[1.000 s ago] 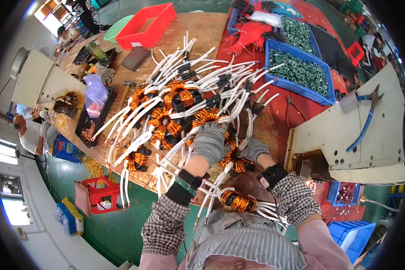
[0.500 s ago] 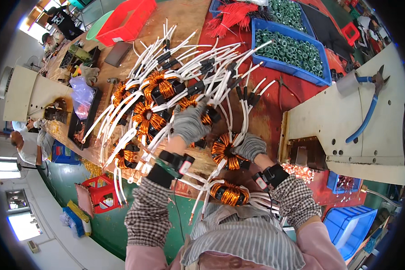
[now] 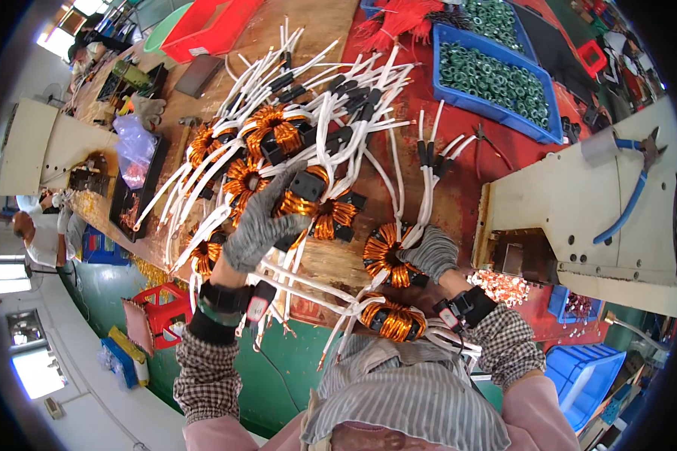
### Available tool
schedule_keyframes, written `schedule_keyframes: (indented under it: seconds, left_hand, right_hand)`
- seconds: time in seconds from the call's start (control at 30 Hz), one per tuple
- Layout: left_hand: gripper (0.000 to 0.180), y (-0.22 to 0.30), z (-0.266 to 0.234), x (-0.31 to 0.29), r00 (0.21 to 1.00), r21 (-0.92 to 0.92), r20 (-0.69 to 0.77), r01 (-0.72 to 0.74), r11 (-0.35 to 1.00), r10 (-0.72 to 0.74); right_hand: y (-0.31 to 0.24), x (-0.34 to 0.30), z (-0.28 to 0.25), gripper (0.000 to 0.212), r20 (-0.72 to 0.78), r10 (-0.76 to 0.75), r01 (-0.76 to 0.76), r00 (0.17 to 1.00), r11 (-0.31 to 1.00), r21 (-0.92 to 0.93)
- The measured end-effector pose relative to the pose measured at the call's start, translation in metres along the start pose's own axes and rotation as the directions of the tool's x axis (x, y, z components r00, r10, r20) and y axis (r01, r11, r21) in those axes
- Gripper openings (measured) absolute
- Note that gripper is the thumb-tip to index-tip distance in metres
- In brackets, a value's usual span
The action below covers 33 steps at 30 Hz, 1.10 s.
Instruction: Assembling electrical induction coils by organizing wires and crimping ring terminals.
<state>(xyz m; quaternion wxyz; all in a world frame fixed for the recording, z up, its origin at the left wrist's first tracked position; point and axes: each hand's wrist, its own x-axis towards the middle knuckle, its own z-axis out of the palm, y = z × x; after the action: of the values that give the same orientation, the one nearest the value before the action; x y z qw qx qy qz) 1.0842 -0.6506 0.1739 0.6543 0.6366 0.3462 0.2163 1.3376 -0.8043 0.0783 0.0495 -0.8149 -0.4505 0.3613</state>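
Holding step: left hand grips a copper ring coil.
Right hand holds another coil at four o'clock; next move likely needs care (criss-crossing white wires).

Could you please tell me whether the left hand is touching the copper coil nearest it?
Touching: the head view shows the left hand with its thumb and fingers against the copper coil.

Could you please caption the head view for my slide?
Gloved left hand holds an orange coil; gloved right hand grips a second coil.
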Motion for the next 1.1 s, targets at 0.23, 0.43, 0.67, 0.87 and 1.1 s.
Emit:
schedule_keyframes:
  seconds: [0.23, 0.43, 0.67, 0.87, 1.1]
  left_hand:
    - [0.085, 0.079, 0.002, -0.069, 0.99, -0.022, -0.138, -0.026, 0.999, 0.023]
    - [0.065, 0.145, -0.03, -0.074, 0.895, 0.435, -0.367, -0.075, 0.897, 0.253]
    - [0.061, 0.158, -0.132, 0.061, 0.914, 0.696, -0.256, -0.051, 0.716, 0.314]
    - [0.064, 0.07, -0.177, 0.102, 0.943, 0.945, -0.317, 0.323, -0.046, 0.107]
    - [0.069, -0.005, -0.139, 0.105, 0.973, 0.966, -0.209, 0.22, 0.133, -0.097]
  right_hand:
    - [0.012, 0.009, 0.009, 0.053, -0.018, 0.014, -0.014, 1.0, 1.0, -0.022]
    - [0.015, 0.014, 0.003, 0.047, 0.065, -0.004, 0.004, 0.998, 1.0, -0.007]
    - [0.008, 0.013, -0.007, 0.036, 0.076, -0.047, 0.039, 0.996, 0.993, 0.11]
    - [0.012, 0.01, 0.004, 0.041, 0.106, -0.035, 0.025, 0.994, 0.995, 0.093]
    - [0.009, 0.009, -0.001, 0.047, 0.121, -0.008, 0.02, 0.993, 0.995, -0.096]
